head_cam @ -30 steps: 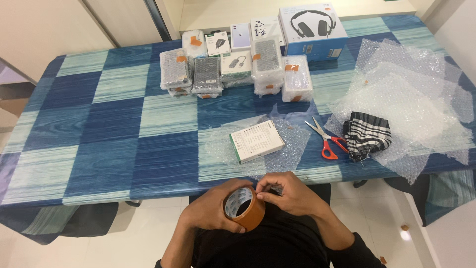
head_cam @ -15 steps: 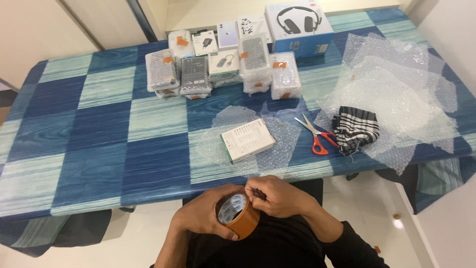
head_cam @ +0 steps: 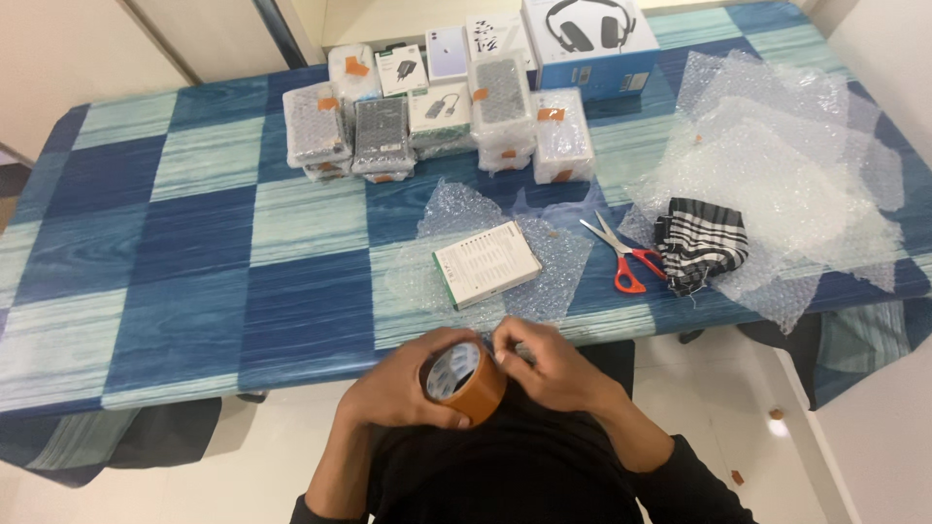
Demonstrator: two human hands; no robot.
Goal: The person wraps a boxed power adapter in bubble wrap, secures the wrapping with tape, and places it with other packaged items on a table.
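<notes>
Holding a roll of brown tape (head_cam: pixel 464 381) just off the near edge of the table (head_cam: pixel 194 252), the left hand (head_cam: pixel 403 388) cups the roll from the left and beneath, its fingers curled around the outer rim so the open core faces up toward the camera. The right hand (head_cam: pixel 549 364) rests against the right side of the same roll, its fingertips (head_cam: pixel 505 342) pinched together at the top edge of the tape (whether they have hold of a loose end is too small to tell). On the table straight beyond the roll lies a small white box (head_cam: pixel 485 263), flat and slightly turned, sitting on a sheet of bubble wrap (head_cam: pixel 553 254) that spreads out around it. To the right of the box lie scissors (head_cam: pixel 619 254) with orange handles, blades pointing away toward the far left. Just right of the scissors sits a bunched black-and-white striped cloth (head_cam: pixel 701 243), lying on the edge of a large heap of loose bubble wrap (head_cam: pixel 786 165) that covers the right end of the table. Further beyond the white box, near the far edge, stands a cluster of small wrapped packages (head_cam: pixel 437 121) with bits of orange tape on them, and behind these a big blue headphone box (head_cam: pixel 594 39).
</notes>
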